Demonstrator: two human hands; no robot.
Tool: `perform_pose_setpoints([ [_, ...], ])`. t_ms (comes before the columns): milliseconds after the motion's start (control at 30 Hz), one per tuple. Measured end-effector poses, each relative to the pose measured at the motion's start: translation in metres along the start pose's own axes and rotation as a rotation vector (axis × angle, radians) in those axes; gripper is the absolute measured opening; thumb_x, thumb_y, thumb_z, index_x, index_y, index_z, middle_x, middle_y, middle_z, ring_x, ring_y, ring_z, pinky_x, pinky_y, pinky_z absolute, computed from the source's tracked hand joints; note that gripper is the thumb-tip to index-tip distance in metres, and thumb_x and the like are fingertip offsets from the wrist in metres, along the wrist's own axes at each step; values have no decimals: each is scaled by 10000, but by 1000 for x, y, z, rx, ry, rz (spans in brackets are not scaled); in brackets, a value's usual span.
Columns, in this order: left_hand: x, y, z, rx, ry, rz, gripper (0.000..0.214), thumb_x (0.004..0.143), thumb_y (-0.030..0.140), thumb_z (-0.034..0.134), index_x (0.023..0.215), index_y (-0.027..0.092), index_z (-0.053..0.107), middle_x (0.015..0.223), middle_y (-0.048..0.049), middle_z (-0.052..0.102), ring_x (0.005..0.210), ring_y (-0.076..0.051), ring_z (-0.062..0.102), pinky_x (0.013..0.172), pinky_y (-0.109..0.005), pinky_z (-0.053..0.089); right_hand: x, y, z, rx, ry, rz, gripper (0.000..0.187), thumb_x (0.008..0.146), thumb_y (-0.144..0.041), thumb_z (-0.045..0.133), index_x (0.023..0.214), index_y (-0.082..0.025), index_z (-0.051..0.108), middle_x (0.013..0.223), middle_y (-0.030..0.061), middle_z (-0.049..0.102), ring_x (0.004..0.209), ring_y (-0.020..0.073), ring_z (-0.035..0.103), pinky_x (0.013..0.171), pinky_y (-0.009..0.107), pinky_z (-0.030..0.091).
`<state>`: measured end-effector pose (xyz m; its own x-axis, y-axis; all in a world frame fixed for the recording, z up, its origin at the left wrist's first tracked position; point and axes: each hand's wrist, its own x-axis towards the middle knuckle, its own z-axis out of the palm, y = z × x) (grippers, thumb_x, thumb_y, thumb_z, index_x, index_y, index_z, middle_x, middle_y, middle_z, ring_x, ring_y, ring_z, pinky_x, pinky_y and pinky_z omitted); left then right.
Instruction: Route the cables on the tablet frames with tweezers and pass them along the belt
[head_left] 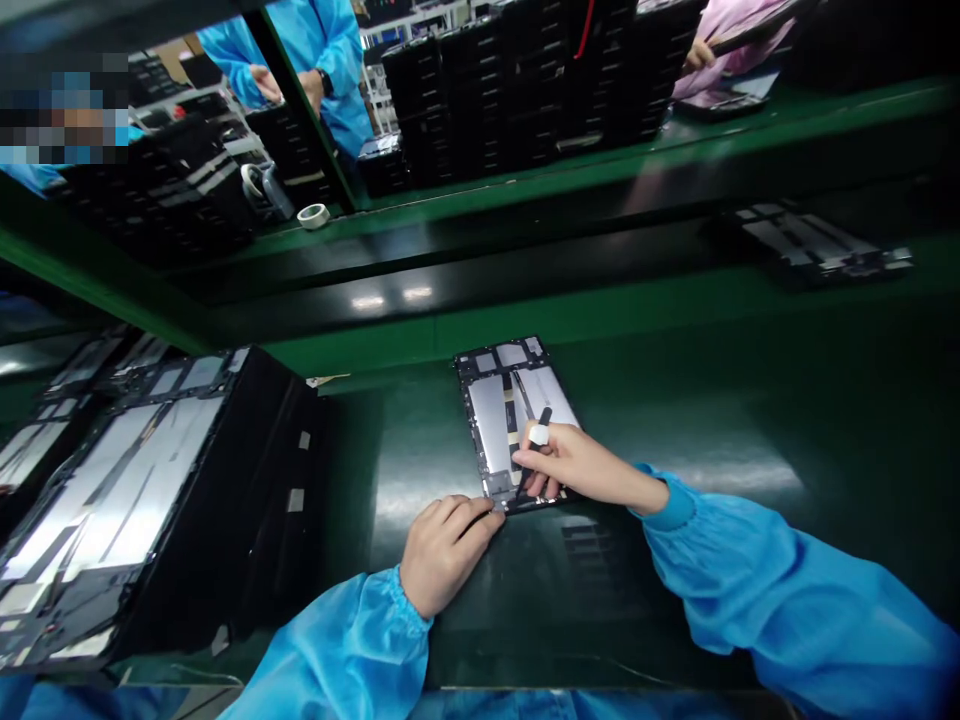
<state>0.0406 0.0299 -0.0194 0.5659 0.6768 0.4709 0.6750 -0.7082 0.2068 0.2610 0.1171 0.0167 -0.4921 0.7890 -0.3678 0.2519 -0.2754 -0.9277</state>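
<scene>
An opened tablet (489,400) lies on the green bench in front of me, its silver inner panels and dark ribbon cables showing. My left hand (450,545) has its fingers together, pinching the near left corner of the tablet. In a pen-like grip, my right hand (566,460) holds a slim black tool (545,416), wrapped in white near its upper end. The tool slants down to the tablet's near end, beside my left fingertips. My fingers partly hide its tip, so I cannot tell whether it is tweezers or a pry stick.
A tall stack of similar opened tablets (150,450) stands at my left. Another opened device (817,240) lies at the far right. Behind a green ledge (480,195) are black stacks (517,90), a tape roll (313,216) and co-workers in blue (337,60) and pink sleeves.
</scene>
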Motion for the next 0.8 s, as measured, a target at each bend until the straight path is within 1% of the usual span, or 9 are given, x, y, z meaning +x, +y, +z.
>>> perform_pose_setpoints([
  [100, -3, 0, 4, -12, 14, -1, 165, 959, 154, 564, 1105, 169, 638, 1054, -47, 707, 907, -160, 602, 784, -288, 488, 2, 4, 2, -25, -7, 18, 198, 847, -350, 660, 791, -191, 556, 597, 12, 697, 576, 182, 719, 475, 234, 557],
  [200, -3, 1, 4, -36, 29, -2, 168, 951, 144, 575, 1106, 165, 636, 1052, -47, 707, 905, -162, 605, 787, -289, 488, 3, 6, 2, -31, -2, 35, 169, 855, -330, 650, 810, -193, 563, 591, 7, 699, 574, 185, 720, 511, 257, 578],
  [400, -4, 0, 4, -54, 25, -13, 184, 937, 131, 594, 1113, 162, 636, 1057, -47, 704, 900, -170, 604, 786, -296, 487, 4, 7, 5, -41, 13, 46, 183, 849, -336, 656, 804, -184, 565, 588, 7, 693, 586, 192, 729, 481, 238, 563],
  [667, -4, 0, 4, -54, 20, -13, 192, 940, 135, 590, 1123, 164, 637, 1069, -51, 706, 913, -174, 606, 797, -298, 488, 4, 10, 6, -54, 22, 39, 191, 848, -351, 664, 788, -189, 583, 602, 12, 700, 592, 203, 731, 491, 259, 576],
  [800, -3, 1, 2, -37, 15, -8, 201, 940, 137, 589, 1134, 155, 636, 1065, -57, 708, 911, -174, 611, 795, -301, 495, 5, 10, 5, -47, 13, 28, 197, 845, -355, 667, 803, -180, 585, 613, 19, 701, 597, 194, 730, 498, 250, 580],
])
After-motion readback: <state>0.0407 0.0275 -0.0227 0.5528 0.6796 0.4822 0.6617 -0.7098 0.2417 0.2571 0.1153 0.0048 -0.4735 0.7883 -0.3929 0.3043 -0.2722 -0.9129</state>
